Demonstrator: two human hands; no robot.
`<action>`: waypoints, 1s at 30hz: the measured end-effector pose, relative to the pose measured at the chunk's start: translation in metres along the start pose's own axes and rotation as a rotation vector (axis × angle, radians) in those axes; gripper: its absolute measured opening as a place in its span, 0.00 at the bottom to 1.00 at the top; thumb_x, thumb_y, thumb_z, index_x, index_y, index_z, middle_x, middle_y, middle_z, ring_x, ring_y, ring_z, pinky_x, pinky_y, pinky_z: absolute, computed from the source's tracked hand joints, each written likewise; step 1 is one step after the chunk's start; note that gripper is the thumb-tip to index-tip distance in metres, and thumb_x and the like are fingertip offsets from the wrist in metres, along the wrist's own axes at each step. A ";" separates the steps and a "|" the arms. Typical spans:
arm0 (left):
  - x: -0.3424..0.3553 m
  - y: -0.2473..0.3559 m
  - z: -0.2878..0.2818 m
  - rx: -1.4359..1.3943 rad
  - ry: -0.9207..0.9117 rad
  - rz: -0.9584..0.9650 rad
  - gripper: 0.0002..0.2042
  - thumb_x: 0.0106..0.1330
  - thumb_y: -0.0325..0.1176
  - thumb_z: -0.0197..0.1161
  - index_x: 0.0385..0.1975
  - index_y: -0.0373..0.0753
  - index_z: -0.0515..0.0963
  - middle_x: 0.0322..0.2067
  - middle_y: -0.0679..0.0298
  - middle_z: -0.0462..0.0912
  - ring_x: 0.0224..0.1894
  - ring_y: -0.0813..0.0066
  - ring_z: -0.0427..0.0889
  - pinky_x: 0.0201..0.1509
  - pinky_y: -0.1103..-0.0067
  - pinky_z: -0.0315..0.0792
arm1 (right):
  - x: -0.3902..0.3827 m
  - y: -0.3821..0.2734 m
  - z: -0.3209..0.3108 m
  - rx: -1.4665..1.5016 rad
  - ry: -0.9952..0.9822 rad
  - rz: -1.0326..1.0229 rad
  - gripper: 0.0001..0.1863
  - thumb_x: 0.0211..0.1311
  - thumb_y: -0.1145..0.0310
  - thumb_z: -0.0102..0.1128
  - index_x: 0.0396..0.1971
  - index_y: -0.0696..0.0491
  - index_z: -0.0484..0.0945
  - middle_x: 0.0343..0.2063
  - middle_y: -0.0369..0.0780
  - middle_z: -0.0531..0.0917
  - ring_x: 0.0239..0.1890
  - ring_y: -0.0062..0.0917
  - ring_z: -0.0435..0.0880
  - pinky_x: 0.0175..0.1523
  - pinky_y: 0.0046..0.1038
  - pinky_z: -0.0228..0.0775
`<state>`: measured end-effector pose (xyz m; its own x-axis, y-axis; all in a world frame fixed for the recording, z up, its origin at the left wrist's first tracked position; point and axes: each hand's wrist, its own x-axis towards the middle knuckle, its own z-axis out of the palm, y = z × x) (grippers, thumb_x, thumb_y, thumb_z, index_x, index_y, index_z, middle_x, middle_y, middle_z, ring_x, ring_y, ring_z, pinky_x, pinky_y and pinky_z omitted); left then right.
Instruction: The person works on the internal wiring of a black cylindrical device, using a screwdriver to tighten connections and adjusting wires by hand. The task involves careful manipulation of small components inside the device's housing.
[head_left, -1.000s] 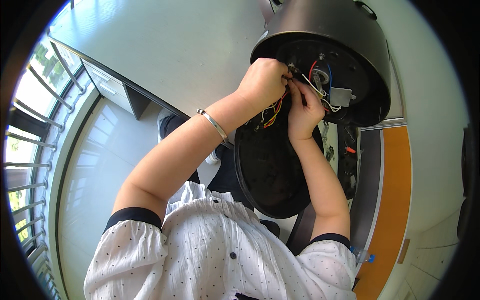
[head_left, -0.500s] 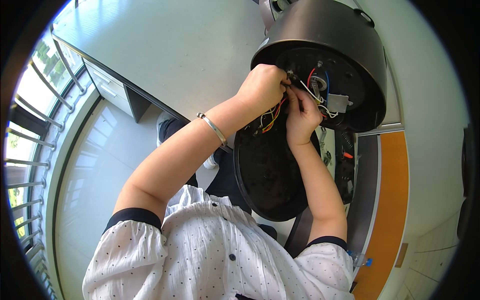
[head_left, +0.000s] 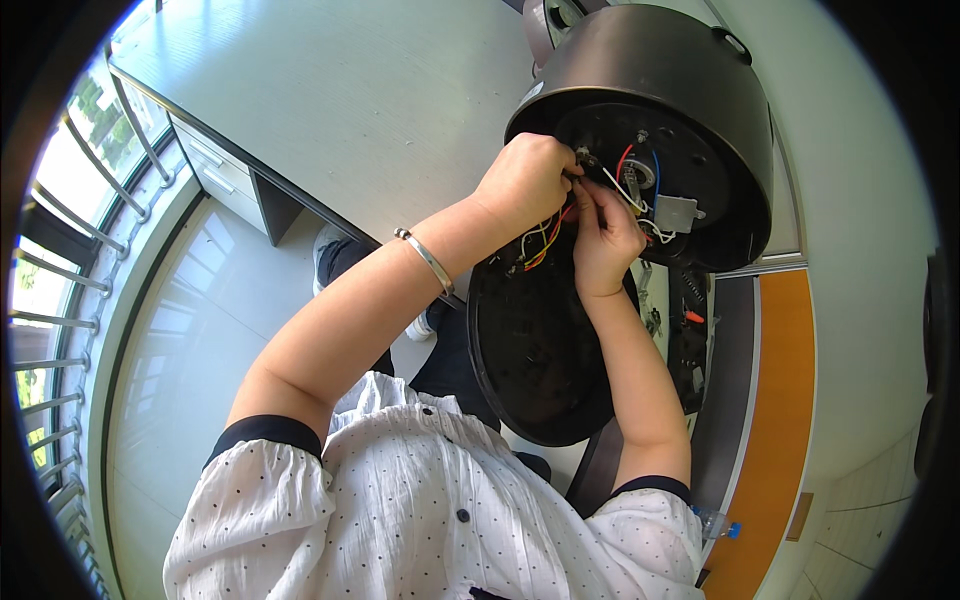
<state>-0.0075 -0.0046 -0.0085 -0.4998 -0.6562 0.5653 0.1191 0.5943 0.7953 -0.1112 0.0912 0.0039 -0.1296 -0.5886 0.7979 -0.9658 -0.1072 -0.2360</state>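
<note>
A dark metal cylindrical appliance (head_left: 675, 70) lies on its side with its underside facing me, showing a metal plate (head_left: 677, 214), a round fitting and red, blue and white wires. My left hand (head_left: 527, 178) is pinched at a small connector at the left of that underside, its fingertips partly hidden. My right hand (head_left: 607, 240) pinches just below it, at the same wiring; what exactly each holds is too small to make out. A black oval cover (head_left: 535, 370) hangs below, with yellow, red and white wires (head_left: 542, 245) running from it up toward my hands.
A pale table (head_left: 330, 100) with drawers (head_left: 205, 165) is at the upper left. A black tray of small parts and tools (head_left: 690, 340), an orange panel (head_left: 780, 380) and a plastic bottle (head_left: 715, 523) are at the right. A railed window and tiled floor (head_left: 170, 380) are left.
Both hands and the appliance sit slightly lower in the picture than a second ago. The hands remain pinched together at the same spot.
</note>
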 end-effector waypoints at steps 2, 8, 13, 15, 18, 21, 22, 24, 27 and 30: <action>0.000 0.000 0.000 0.002 0.002 0.005 0.09 0.47 0.22 0.62 0.29 0.32 0.81 0.27 0.50 0.81 0.31 0.57 0.82 0.36 0.75 0.76 | 0.001 0.001 -0.001 -0.015 0.005 -0.032 0.05 0.51 0.80 0.64 0.29 0.60 0.81 0.21 0.38 0.81 0.16 0.17 0.77 0.23 0.17 0.67; 0.001 -0.001 0.000 0.018 0.001 0.020 0.09 0.46 0.21 0.62 0.30 0.33 0.81 0.26 0.49 0.80 0.30 0.58 0.82 0.35 0.75 0.76 | 0.003 0.002 -0.003 -0.043 -0.010 -0.070 0.05 0.50 0.80 0.65 0.29 0.59 0.81 0.21 0.39 0.82 0.17 0.17 0.78 0.23 0.17 0.68; 0.001 -0.001 -0.001 0.010 -0.017 0.017 0.10 0.46 0.20 0.62 0.30 0.33 0.81 0.25 0.48 0.80 0.29 0.58 0.82 0.35 0.75 0.76 | 0.004 -0.001 -0.002 -0.035 -0.009 -0.054 0.04 0.50 0.79 0.65 0.28 0.59 0.81 0.20 0.39 0.82 0.17 0.17 0.78 0.23 0.17 0.68; 0.001 0.000 -0.003 0.014 -0.027 0.030 0.10 0.46 0.20 0.61 0.30 0.33 0.81 0.25 0.48 0.80 0.29 0.58 0.82 0.35 0.74 0.76 | 0.004 -0.001 -0.002 -0.034 -0.027 -0.023 0.04 0.50 0.79 0.65 0.28 0.59 0.81 0.20 0.39 0.82 0.17 0.17 0.78 0.23 0.18 0.68; 0.001 -0.001 -0.004 0.004 -0.031 0.070 0.11 0.46 0.20 0.59 0.31 0.32 0.81 0.24 0.49 0.80 0.29 0.57 0.82 0.34 0.74 0.76 | 0.005 -0.005 -0.004 -0.051 -0.036 -0.010 0.04 0.50 0.79 0.64 0.28 0.59 0.81 0.20 0.39 0.81 0.17 0.17 0.78 0.23 0.18 0.68; 0.001 -0.001 -0.005 0.019 -0.024 0.116 0.11 0.46 0.19 0.57 0.31 0.32 0.81 0.24 0.49 0.80 0.28 0.56 0.81 0.34 0.73 0.75 | 0.004 0.000 -0.002 -0.065 -0.036 -0.029 0.04 0.50 0.79 0.64 0.27 0.59 0.81 0.19 0.39 0.81 0.17 0.18 0.79 0.24 0.19 0.69; 0.001 0.000 -0.006 0.029 -0.020 0.131 0.12 0.46 0.19 0.56 0.31 0.32 0.81 0.24 0.49 0.80 0.28 0.55 0.80 0.34 0.73 0.75 | 0.004 0.000 -0.003 -0.068 -0.040 -0.021 0.03 0.50 0.78 0.65 0.26 0.59 0.80 0.20 0.40 0.81 0.18 0.23 0.79 0.25 0.21 0.69; 0.000 0.001 -0.009 -0.002 -0.049 0.113 0.12 0.47 0.20 0.56 0.32 0.32 0.80 0.23 0.50 0.80 0.27 0.55 0.80 0.33 0.72 0.74 | 0.004 -0.002 -0.002 -0.074 -0.048 -0.005 0.04 0.49 0.77 0.65 0.24 0.58 0.78 0.21 0.42 0.82 0.21 0.31 0.80 0.27 0.26 0.71; 0.000 0.002 -0.010 -0.007 -0.069 0.075 0.12 0.47 0.20 0.56 0.32 0.32 0.80 0.22 0.51 0.79 0.26 0.57 0.79 0.31 0.72 0.73 | 0.006 -0.005 -0.002 -0.108 -0.060 -0.035 0.04 0.48 0.77 0.64 0.23 0.57 0.77 0.21 0.42 0.81 0.21 0.33 0.80 0.27 0.27 0.71; -0.001 0.004 -0.010 -0.026 -0.095 -0.005 0.12 0.47 0.21 0.56 0.32 0.33 0.81 0.24 0.51 0.80 0.29 0.58 0.80 0.36 0.72 0.74 | 0.006 -0.004 -0.001 -0.119 -0.050 -0.066 0.04 0.48 0.77 0.64 0.23 0.57 0.77 0.21 0.41 0.81 0.22 0.34 0.79 0.26 0.27 0.71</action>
<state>0.0017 -0.0059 -0.0034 -0.5797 -0.6111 0.5390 0.1383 0.5781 0.8042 -0.1083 0.0892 0.0102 -0.0570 -0.6228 0.7803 -0.9921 -0.0524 -0.1143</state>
